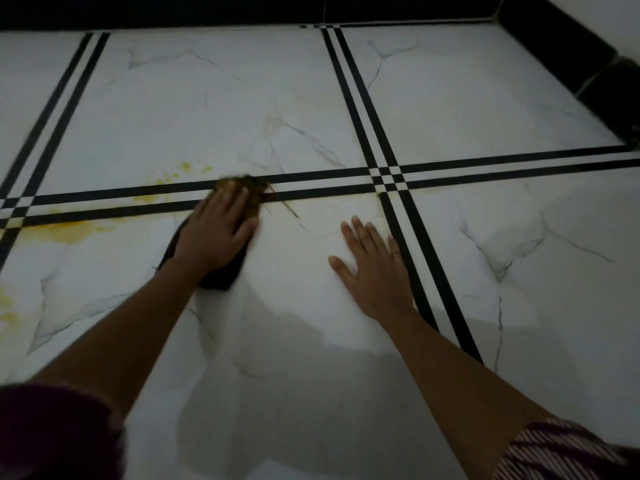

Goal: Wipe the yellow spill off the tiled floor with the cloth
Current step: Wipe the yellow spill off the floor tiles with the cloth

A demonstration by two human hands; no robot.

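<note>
Head view, looking down at a white marbled tiled floor (pixel 311 109) crossed by paired black stripes (pixel 450 168), with a dark skirting (pixel 554 39) running along the top and upper right of the frame. The left hand (pixel 216 233) sits a little left of the frame's centre, palm down and pressed flat on a dark cloth (pixel 221 275); its grip is fingers extended and close together, bearing down on the fabric instead of pinching it. The cloth shows beneath the palm and wrist as a dark fold, and its far end, stained yellowish brown and blurred, pokes out past the fingertips (pixel 230 194) right on the horizontal pair of stripes. The yellow spill (pixel 69 232) lies to the left of that hand: a smeared patch along the lower stripe at the left edge, scattered spots (pixel 185 167) above the stripes just left of the cloth, and fainter marks at the lower left edge. The right hand (pixel 372 268) is right of centre, well apart from the cloth, laid flat on bare tile with its fingers spread and holding nothing, its outer edge just beside the vertical stripes. Both forearms reach in from the bottom of the frame; a dark maroon sleeve (pixel 55 434) fills the lower left corner and a striped fabric (pixel 568 452) the lower right
</note>
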